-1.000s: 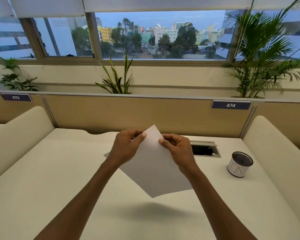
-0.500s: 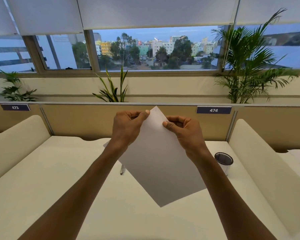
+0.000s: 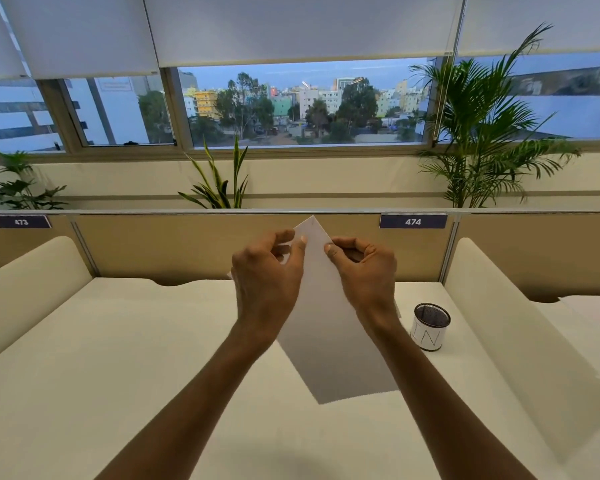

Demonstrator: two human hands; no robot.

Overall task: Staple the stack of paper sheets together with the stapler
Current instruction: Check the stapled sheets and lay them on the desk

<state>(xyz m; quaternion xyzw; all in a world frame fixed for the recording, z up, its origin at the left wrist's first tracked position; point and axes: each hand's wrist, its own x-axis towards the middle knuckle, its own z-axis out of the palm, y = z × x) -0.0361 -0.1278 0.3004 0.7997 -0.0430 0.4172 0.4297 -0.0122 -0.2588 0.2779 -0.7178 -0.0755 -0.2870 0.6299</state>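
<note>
A stack of white paper sheets (image 3: 329, 348) hangs in the air above the cream desk (image 3: 118, 358), turned so one corner points up and the opposite corner points down. My left hand (image 3: 267, 275) pinches the left edge near the top corner between thumb and fingers. My right hand (image 3: 364, 271) pinches the right edge at about the same height. Both hands hide part of the sheets. No stapler is in view.
A white pen cup (image 3: 429, 326) with a dark mesh rim stands on the desk right of the paper. Padded cream dividers rise at the left (image 3: 32, 278) and right (image 3: 520, 341). A tan partition with a label reading 474 (image 3: 413, 221) closes the back.
Both hands have lifted the paper higher and nearer to me. The camera tilted, so the desk cut-out and the pen behind the paper are out of sight.
</note>
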